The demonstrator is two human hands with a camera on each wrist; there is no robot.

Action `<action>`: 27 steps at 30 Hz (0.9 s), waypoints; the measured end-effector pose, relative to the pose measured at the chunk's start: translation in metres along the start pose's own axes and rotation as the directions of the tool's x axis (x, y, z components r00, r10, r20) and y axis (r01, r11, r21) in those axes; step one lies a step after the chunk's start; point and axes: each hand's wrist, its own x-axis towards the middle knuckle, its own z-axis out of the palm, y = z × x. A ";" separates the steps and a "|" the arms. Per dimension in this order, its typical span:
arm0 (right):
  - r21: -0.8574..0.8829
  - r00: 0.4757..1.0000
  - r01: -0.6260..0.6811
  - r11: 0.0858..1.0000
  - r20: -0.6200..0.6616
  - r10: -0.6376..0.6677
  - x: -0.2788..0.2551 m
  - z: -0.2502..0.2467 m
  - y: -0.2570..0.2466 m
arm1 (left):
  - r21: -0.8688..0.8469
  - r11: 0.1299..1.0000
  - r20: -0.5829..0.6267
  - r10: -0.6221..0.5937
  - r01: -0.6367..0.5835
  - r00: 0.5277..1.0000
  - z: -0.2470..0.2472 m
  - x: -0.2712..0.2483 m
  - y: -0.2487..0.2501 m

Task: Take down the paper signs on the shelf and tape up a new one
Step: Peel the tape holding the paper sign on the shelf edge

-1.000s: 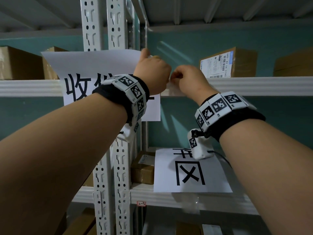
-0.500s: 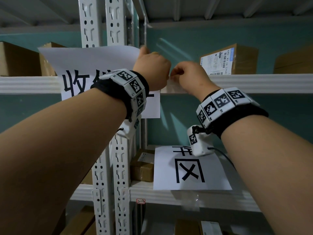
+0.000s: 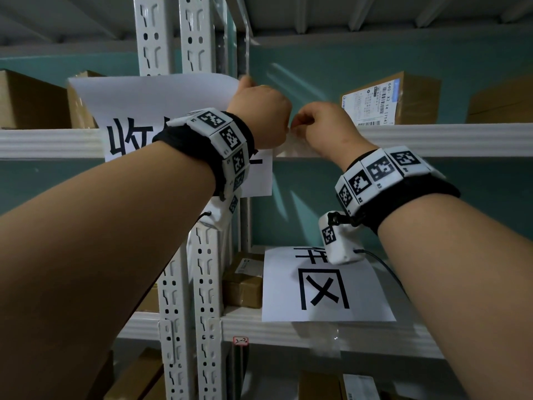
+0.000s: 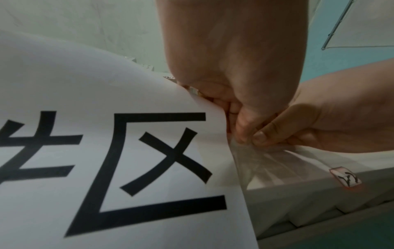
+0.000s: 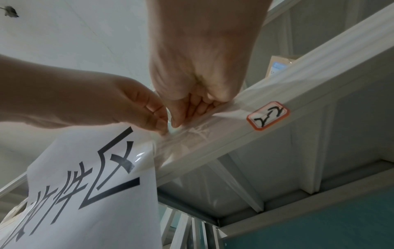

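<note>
A white paper sign [image 3: 150, 108] with large black characters hangs on the upper shelf beam [image 3: 432, 138]. My left hand [image 3: 261, 119] is raised to the sign's right edge, and its curled fingers [image 4: 236, 124] pinch that edge. Just to the right, my right hand [image 3: 317, 127] pinches the wrinkled clear tape [image 5: 187, 134] that joins the sign [image 5: 95, 185] to the beam. The two hands' fingertips nearly touch. A second paper sign [image 3: 323, 287] hangs on the lower shelf beam under my right wrist.
White slotted uprights [image 3: 199, 284] stand behind my left arm. Cardboard boxes sit on the upper shelf [image 3: 398, 99] and on the lower shelf [image 3: 245, 281]. An orange-bordered label [image 5: 267, 115] is stuck on the beam right of the tape. A teal wall lies behind.
Both hands stay at the sign's right edge with no clear movement. Only the head view has shifted slightly.
</note>
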 end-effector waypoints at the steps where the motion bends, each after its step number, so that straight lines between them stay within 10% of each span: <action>1: 0.003 1.000 -0.002 1.000 -0.001 0.002 0.000 0.000 0.000 | -0.001 1.000 0.004 0.006 -0.006 1.000 0.000 0.000 0.000; 27: 0.066 0.997 -0.071 0.995 0.022 0.070 -0.002 0.000 -0.005 | 0.041 0.998 0.082 0.054 -0.058 0.995 -0.010 -0.002 -0.006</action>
